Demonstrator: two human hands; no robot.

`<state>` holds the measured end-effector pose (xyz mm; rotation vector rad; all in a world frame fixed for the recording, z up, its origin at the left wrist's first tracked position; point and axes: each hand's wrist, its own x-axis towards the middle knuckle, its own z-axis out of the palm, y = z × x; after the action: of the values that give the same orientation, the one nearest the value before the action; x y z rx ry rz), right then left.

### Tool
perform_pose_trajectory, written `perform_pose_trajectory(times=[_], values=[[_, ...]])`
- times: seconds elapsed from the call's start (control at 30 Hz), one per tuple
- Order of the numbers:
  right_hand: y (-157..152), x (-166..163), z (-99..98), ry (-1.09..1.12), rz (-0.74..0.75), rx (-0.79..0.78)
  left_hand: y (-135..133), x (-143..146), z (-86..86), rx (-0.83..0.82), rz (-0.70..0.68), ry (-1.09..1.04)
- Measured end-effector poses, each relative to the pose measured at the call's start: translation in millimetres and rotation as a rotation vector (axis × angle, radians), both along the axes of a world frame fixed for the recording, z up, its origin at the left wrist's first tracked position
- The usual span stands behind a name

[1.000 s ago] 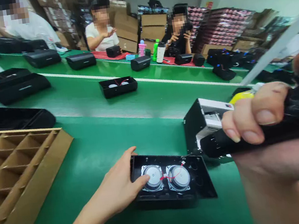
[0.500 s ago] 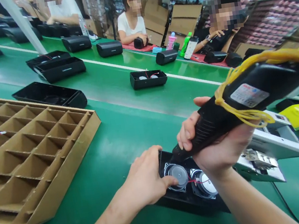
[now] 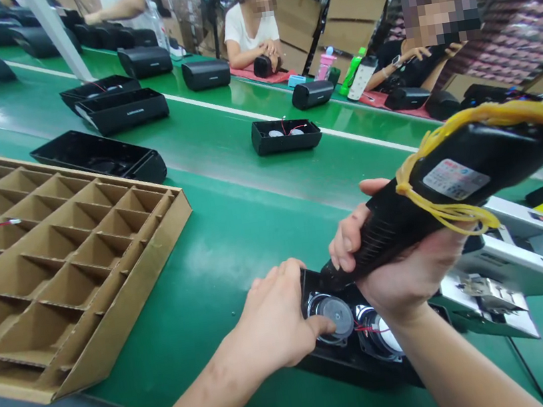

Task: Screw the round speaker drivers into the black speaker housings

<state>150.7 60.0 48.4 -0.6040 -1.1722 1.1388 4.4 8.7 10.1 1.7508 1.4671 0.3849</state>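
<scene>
In front of me lies an open black speaker housing (image 3: pixel 342 367) with two round speaker drivers in it. My left hand (image 3: pixel 275 317) grips its left end, the thumb resting on the left driver (image 3: pixel 336 317). My right hand (image 3: pixel 407 275) is wrapped round a black electric screwdriver (image 3: pixel 403 208) with yellow bands tied about its body. The tool slants down to the left, its nose at the housing's far side beside the left driver; the bit itself is hidden. Red wires run between the drivers. The right driver (image 3: pixel 386 337) is partly covered by my right wrist.
A divided cardboard tray (image 3: pixel 130 311) stands at left, with a few wired parts inside. A grey-white metal device (image 3: pixel 537 260) sits close at right. More housings, including one with wires (image 3: pixel 286 137), lie on the green bench (image 3: pixel 216 238). Co-workers sit across it.
The whole view has shifted slightly, so most things appear farther right. Both hands, the screwdriver and the housing keep about the same position to one another.
</scene>
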Motion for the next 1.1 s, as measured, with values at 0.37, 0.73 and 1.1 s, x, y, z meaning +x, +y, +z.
perform_pose_trajectory(times=[0.37,0.73,1.1], values=[[-6.4,-8.1,-8.4,-0.017,0.092,-0.005,3.7,1.3,3.7,-0.019,0.003,0.016],[-8.8,-5.2,-22.1,0.028,0.242,-0.013,5.7,5.7,2.5,-0.016,0.011,0.047],[-14.8,26.5,24.0,0.102,0.009,0.148,0.6,2.7,-3.7,-0.014,0.0,0.11]])
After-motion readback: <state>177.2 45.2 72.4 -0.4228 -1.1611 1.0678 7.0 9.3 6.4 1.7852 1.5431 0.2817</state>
